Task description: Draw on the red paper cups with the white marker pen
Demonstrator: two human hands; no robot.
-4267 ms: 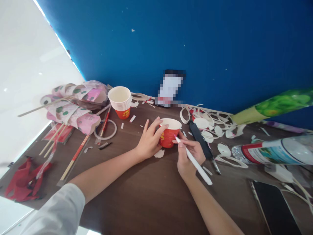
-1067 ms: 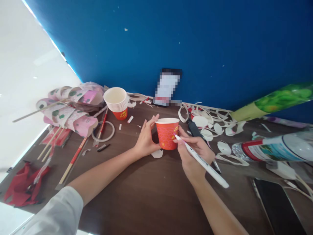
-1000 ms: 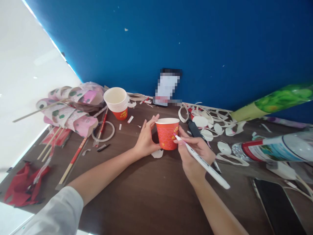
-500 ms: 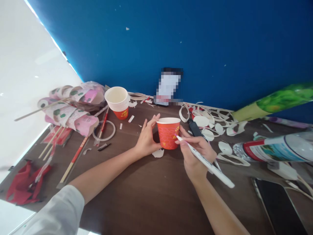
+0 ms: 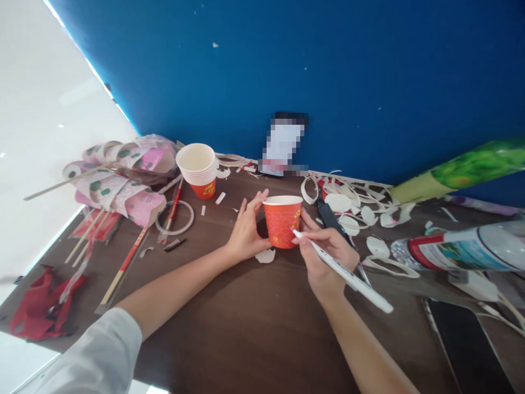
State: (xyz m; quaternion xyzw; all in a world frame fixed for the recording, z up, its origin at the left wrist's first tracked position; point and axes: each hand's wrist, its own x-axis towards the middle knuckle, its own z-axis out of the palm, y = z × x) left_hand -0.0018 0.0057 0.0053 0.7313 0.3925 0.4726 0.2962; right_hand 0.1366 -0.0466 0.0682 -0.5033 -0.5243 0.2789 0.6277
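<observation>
An orange-red paper cup (image 5: 281, 224) with yellow and pink markings stands upright on the dark table. My left hand (image 5: 247, 229) steadies it from the left, thumb low on the side and fingers reaching up near the rim. Pinched in my right hand (image 5: 328, 262) is a white marker pen (image 5: 348, 277), its pink tip at the lower right of the cup's front. Some of my right fingers are behind the pen, by the cup's right side. A white paper scrap (image 5: 266, 256) lies just in front of the cup.
Left of the cup stand nested paper cups (image 5: 197, 164) and pink paper crafts (image 5: 123, 197) with sticks. A phone (image 5: 283, 145) leans on the blue partition. Paper scraps (image 5: 348, 205), a box cutter (image 5: 328, 214), a plastic bottle (image 5: 459, 249) and another phone (image 5: 467, 345) are to the right.
The marker tip has shifted slightly down and left across the cup's front, my right hand moving with it. My left hand and the cup have stayed in place.
</observation>
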